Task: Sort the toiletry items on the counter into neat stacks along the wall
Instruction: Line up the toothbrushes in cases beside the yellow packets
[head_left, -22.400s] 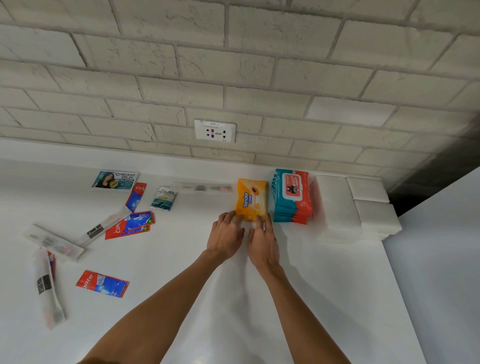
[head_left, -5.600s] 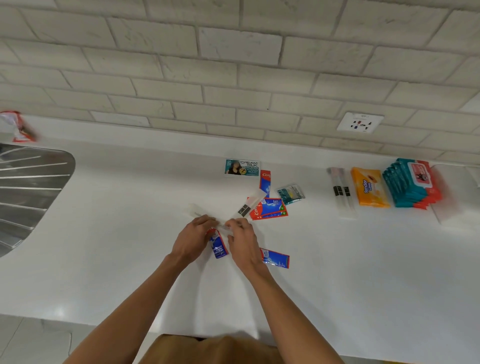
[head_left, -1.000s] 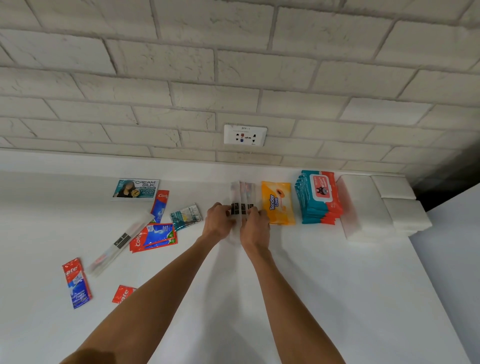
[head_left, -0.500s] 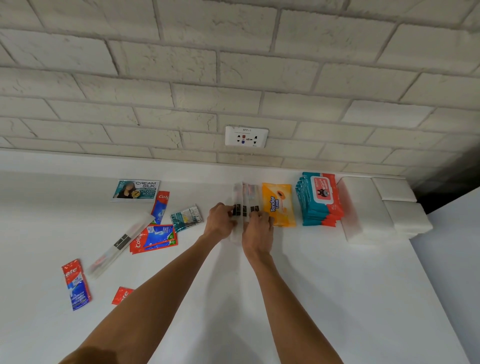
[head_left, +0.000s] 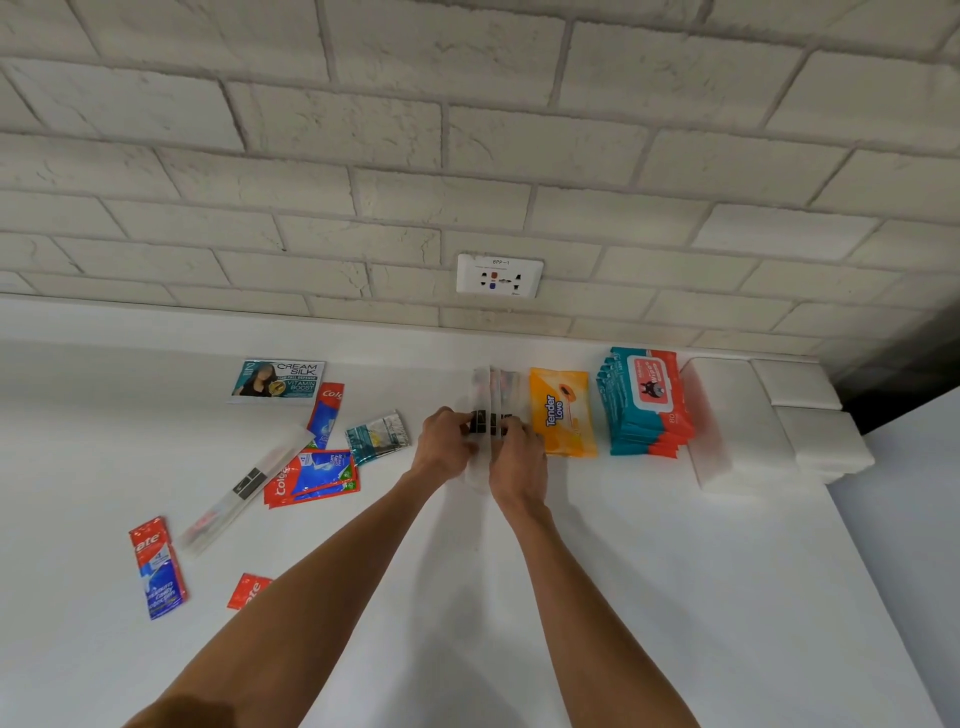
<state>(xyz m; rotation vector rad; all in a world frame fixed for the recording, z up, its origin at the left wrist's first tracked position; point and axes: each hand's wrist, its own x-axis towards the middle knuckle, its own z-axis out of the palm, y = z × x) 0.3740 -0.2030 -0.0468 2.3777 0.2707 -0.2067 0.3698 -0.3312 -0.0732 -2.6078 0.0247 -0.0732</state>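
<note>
Two hands meet over a small bundle of clear packets (head_left: 494, 387) that lies on the white table (head_left: 649, 571), close to the brick wall (head_left: 363, 156) and below the socket (head_left: 500, 275). The left hand (head_left: 448, 444) has its fingers curled onto the bundle's left side, and the right hand (head_left: 519, 460) grips the right side. Both hold it at the black labels, and the lower end of the bundle is hidden under the hands.

Just to the right of the bundle lies an orange pack (head_left: 561, 413), then a stack of teal packs (head_left: 644, 405), then white packs (head_left: 737, 421) at the table's right end.

To the left, well apart from the hands, a hair-cream sachet (head_left: 278, 380) lies by the wall. Below it are a single toothpaste sachet (head_left: 326, 415), a silver-teal sachet (head_left: 377, 437) and a small pile of toothpaste sachets (head_left: 311, 478). A loose clear packet (head_left: 244, 483) lies at a slant beside that pile. Nearer the front edge sit another toothpaste sachet (head_left: 157, 566) and a small red sachet (head_left: 249, 590), partly hidden by the left forearm.
</note>
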